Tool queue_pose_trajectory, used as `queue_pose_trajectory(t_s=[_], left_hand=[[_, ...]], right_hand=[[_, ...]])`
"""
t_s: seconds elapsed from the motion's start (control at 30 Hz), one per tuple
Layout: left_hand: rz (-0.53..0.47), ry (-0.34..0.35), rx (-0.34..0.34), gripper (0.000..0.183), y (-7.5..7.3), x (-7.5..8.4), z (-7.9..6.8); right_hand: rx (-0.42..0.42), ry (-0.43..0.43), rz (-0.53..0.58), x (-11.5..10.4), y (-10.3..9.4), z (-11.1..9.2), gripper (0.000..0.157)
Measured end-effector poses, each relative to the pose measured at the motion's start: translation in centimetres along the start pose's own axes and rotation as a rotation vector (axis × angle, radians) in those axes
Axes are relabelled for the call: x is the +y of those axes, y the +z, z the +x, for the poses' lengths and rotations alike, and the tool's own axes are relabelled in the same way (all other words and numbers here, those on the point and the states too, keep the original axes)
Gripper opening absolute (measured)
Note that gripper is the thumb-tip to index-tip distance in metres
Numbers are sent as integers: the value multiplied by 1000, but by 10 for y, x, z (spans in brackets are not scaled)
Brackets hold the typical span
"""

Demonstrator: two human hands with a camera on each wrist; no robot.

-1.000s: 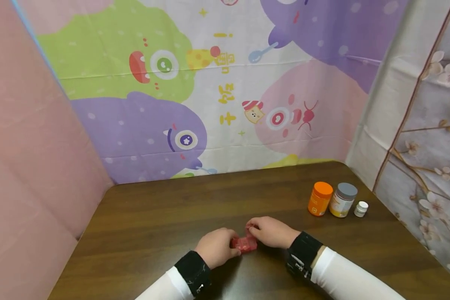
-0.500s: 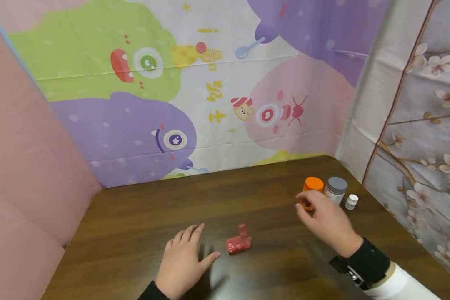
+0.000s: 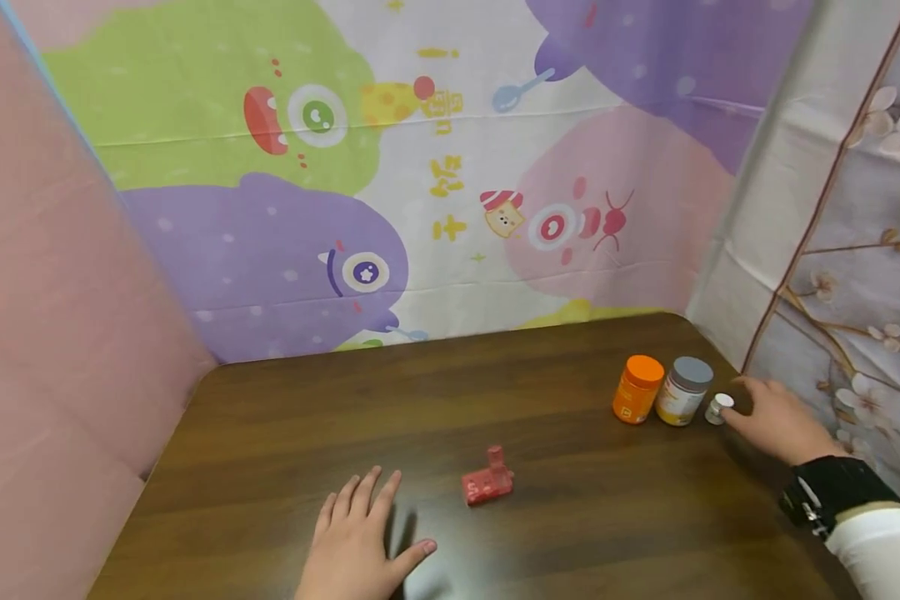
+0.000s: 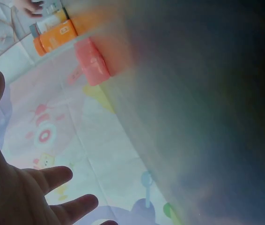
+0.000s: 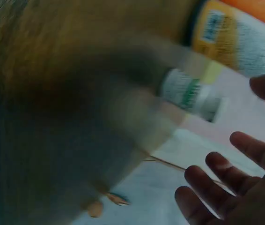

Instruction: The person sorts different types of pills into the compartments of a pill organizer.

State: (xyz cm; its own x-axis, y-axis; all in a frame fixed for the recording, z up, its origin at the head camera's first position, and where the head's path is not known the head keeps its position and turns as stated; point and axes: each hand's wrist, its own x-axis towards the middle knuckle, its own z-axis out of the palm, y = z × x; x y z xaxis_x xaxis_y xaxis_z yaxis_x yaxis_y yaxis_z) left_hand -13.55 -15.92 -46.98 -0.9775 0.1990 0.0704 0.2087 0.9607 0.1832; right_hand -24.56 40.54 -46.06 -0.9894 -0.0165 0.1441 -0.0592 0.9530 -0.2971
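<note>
At the right of the table in the head view, my right hand is at the small white bottle, thumb and fingers spread. In the right wrist view a gap shows between the fingertips and the small bottle. My left hand is low over the table's near side, fingers spread, holding nothing. To its right stands a small red pill box with one lid flipped up. It also shows, pinkish, as the pill box in the left wrist view.
An orange jar and a grey-lidded jar stand left of the small bottle, side by side. The brown wooden table ends at a cartoon-printed cloth behind and a floral curtain on the right.
Both hands have left the red pill box, which stays with its lid up. The right hand has gone right, past the jars, to the small bottle; the left has drawn back left.
</note>
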Motion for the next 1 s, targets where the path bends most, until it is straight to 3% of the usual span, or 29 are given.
queue_pose_trajectory(t_s=[0.17, 0.37, 0.53, 0.63, 0.8, 1.0], left_hand=[[-6, 22, -7, 93, 2, 3, 1], [-5, 38, -16, 93, 3, 4, 1], [-15, 20, -22, 91, 1, 5, -1], [-43, 30, 7, 86, 0, 7, -2], [-143, 142, 17, 78, -9, 20, 1], [-254, 267, -47, 65, -8, 54, 6]], right_hand=[[-45, -40, 2, 10, 15, 9, 65], [-40, -119, 5, 12, 24, 16, 27], [-31, -104, -13, -2, 24, 7, 15], [-24, -97, -15, -24, 23, -9, 12], [-23, -171, 13, -88, 29, -39, 12], [-190, -331, 115, -188, 51, -69, 17]])
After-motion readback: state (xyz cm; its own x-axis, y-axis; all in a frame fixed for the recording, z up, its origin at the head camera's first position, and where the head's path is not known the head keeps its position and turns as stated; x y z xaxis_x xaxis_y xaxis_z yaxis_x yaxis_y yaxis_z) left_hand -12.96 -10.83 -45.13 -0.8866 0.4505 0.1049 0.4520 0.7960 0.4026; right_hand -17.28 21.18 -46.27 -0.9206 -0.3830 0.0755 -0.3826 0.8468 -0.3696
